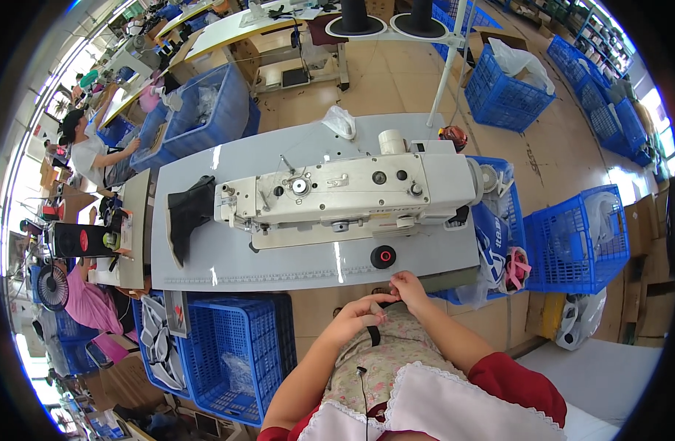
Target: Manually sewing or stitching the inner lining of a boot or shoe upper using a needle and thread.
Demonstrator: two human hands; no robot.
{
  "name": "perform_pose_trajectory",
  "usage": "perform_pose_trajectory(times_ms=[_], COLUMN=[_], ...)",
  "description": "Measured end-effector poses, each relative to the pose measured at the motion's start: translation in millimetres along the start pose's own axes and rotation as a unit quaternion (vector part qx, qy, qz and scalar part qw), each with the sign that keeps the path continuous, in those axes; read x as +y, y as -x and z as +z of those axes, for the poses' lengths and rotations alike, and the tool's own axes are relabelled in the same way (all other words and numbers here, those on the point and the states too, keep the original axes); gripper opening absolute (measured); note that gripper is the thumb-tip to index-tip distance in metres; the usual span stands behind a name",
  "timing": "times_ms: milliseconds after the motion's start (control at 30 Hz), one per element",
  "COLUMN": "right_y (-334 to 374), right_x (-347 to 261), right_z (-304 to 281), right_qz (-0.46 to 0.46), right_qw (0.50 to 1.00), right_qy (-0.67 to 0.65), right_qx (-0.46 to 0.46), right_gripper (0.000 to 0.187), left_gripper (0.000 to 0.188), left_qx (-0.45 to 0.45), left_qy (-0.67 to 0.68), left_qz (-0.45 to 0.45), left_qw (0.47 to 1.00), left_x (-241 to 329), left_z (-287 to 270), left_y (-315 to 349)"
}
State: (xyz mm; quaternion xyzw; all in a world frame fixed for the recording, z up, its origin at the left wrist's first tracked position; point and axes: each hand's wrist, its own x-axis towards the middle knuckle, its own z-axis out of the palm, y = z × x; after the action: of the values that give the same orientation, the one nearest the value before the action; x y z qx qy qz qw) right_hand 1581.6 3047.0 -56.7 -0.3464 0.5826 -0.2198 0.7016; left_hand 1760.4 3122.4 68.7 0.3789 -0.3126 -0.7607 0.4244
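Note:
In front of the sewing machine table's near edge, both hands are close together above my lap. My left hand (pixel 361 314) is closed, its fingers pinched beside a narrow black strip (pixel 374 336) that lies against the flowered apron (pixel 411 334). My right hand (pixel 410 288) also pinches, just right of the left one, with dark material showing between them. Fingers cover most of this piece. Beyond them stands a white sewing machine (pixel 337 192) on a grey table (pixel 293 268). A black boot-shaped piece (pixel 188 215) lies left of the machine, and a round black object with a red ring (pixel 383 256) sits near the front edge.
Blue crates stand around me: one at lower left (pixel 234 356), one at right (pixel 576 239), others behind the table. A thread stand pole (pixel 444 81) rises behind the machine. A crumpled plastic bag (pixel 339 122) lies on the far table edge. Another person (pixel 95 151) works at far left.

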Motion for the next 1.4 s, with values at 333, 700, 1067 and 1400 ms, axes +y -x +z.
perform_pose_trajectory(times_ms=[333, 700, 1067, 1400], right_y=[-21, 76, -22, -68], right_x=[6, -138, 91, 172], right_z=[-43, 249, 713, 791], right_qz=[-0.006, -0.473, -0.591, -0.628], right_qw=[0.995, 0.749, 0.482, 0.340], right_qy=[0.084, 0.355, 0.400, 0.527], right_qx=[0.053, -0.298, -0.508, -0.461], right_gripper=[0.024, 0.015, 0.007, 0.010], left_gripper=[0.013, 0.021, 0.033, 0.030], left_qx=[0.021, 0.107, 0.178, 0.138], left_qy=[0.182, 0.073, -0.006, 0.120], left_qz=[0.009, 0.120, 0.319, 0.326], left_qw=[0.983, 0.984, 0.931, 0.928], left_x=[-45, -108, -230, -272], left_z=[-23, -83, -288, -350], left_y=[-16, -22, -45, -42])
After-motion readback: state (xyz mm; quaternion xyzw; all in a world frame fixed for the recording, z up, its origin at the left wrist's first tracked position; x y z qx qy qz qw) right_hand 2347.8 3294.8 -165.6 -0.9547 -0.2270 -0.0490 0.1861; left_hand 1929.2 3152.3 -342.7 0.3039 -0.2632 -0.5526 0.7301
